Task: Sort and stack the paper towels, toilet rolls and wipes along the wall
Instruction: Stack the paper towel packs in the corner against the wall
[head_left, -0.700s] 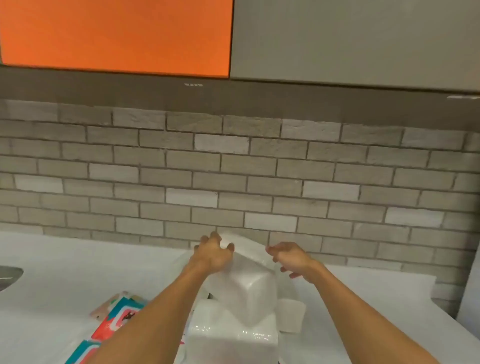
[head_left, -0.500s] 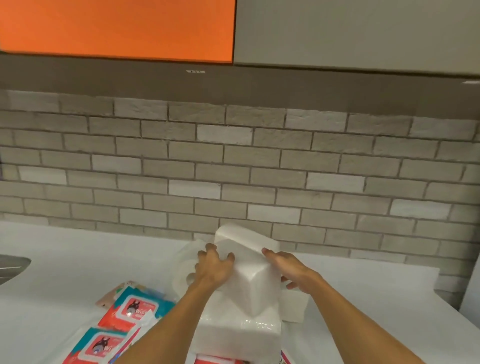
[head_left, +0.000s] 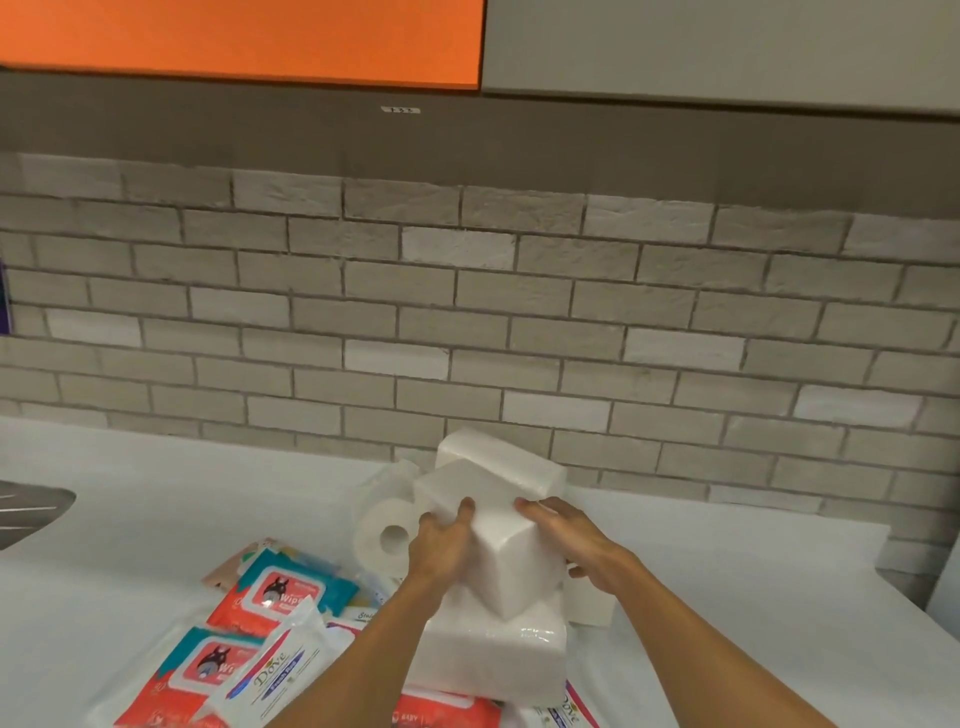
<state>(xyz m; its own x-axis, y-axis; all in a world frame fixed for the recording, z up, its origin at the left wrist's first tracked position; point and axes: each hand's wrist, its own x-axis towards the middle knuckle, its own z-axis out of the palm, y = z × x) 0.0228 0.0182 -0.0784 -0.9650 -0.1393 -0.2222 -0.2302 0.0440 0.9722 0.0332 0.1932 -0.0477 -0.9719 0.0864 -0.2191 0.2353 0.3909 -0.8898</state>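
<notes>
Head view: Dove pack beside red "Wipes" pack.

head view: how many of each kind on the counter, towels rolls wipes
paper towel packs: 4
toilet rolls: 1 showing
wipes packs: 5 clear, others partly hidden
total: 10 at least

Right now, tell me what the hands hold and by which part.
Both hands grip one white paper towel pack: the left hand on its left side, the right hand on its right side, near the top.
</notes>
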